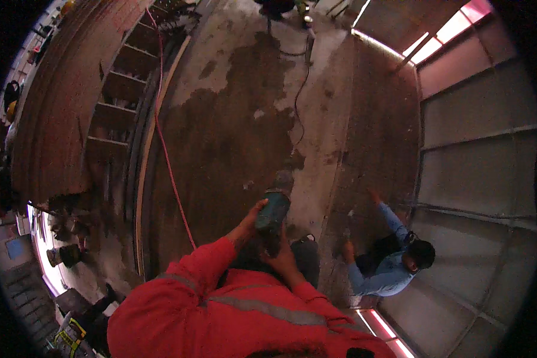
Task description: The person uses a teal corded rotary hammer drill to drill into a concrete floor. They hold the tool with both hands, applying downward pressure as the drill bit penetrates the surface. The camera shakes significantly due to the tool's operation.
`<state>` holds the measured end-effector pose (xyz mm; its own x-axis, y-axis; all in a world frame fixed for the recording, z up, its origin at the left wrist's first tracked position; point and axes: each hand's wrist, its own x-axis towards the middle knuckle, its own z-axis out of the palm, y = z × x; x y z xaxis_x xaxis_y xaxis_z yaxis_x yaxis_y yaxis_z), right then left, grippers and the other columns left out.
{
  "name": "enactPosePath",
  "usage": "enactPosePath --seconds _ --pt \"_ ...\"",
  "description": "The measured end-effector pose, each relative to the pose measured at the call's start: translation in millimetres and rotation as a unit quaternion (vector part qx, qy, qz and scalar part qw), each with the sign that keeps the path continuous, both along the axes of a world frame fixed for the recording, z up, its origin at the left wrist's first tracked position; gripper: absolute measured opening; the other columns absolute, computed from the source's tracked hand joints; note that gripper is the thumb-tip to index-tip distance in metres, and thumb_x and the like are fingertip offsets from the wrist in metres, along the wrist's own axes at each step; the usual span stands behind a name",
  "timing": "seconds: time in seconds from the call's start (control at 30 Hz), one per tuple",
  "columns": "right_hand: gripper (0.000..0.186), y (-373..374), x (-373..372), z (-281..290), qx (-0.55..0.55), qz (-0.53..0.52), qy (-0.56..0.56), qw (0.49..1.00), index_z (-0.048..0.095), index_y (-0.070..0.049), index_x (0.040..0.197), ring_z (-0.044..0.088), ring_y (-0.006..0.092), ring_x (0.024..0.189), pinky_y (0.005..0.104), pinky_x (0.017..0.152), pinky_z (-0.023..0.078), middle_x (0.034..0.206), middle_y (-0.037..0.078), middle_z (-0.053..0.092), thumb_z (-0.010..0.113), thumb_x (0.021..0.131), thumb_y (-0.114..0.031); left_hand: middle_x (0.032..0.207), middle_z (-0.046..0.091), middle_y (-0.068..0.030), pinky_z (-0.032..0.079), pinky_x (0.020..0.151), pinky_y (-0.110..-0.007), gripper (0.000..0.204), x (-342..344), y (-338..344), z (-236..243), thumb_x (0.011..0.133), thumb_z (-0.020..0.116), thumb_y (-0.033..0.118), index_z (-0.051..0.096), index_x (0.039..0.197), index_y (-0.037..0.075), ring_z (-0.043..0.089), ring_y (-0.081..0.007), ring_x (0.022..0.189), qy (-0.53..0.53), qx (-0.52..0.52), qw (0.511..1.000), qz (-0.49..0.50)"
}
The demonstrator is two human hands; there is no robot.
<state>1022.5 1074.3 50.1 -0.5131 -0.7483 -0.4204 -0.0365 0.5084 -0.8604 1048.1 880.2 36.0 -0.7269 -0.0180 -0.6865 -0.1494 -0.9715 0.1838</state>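
Observation:
A green power tool with a grey front end point(272, 210) is held out in front of my body, over the floor; its exact kind is hard to make out in the dim light. My left hand point(256, 215) is closed around the left side of its green body. Lower down, my right hand point(281, 256) grips the darker rear part, close to my torso. The grey end points away from me. Both my arms are in red sleeves, one with a grey band.
A person in a light blue shirt point(388, 277) crouches at my right, one arm stretched out. A red cord point(168, 158) runs along the left, beside a long wooden strip point(150, 137). A dark cable point(298, 113) lies ahead on the stained floor point(221, 131). Panelled wall point(477, 161) stands right.

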Motion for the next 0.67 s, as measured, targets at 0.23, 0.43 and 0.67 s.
enactPosePath --seconds 0.23,0.43,0.67 --pt "0.089 -40.4 -89.6 83.6 -0.104 0.014 -0.094 0.99 0.033 -0.006 0.151 0.038 0.031 0.14 0.0407 0.113 0.035 0.147 0.019 0.042 0.08 0.077 -0.021 0.117 0.065 -0.0174 0.054 0.091 -0.042 0.079 -16.1 -105.5 107.2 0.086 0.057 0.064 0.051 0.133 0.0 0.067 -0.0296 0.1 0.126 -0.004 0.989 0.082" --pt "0.059 -86.2 -195.3 19.8 -0.019 -0.238 -0.4 0.885 0.051 -0.007 0.138 0.054 0.0309 0.125 0.0435 0.104 0.044 0.139 0.018 0.053 0.055 0.097 -0.049 0.116 0.064 -0.0183 0.056 0.086 -0.043 0.083 -52.5 -158.3 106.0 0.086 0.052 0.068 0.049 0.134 0.001 0.067 -0.032 0.098 0.199 -0.062 0.969 0.13" --pt "0.075 -206.0 -323.7 -94.1 -0.342 0.05 -0.763 0.546 0.043 -0.005 0.143 0.048 0.0299 0.131 0.0454 0.108 0.04 0.135 0.016 0.057 0.041 0.097 -0.064 0.116 0.064 -0.0192 0.056 0.085 -0.046 0.082 -156.2 -223.3 133.1 0.086 0.05 0.071 0.05 0.134 0.005 0.067 -0.0334 0.099 0.224 -0.101 0.955 0.163"
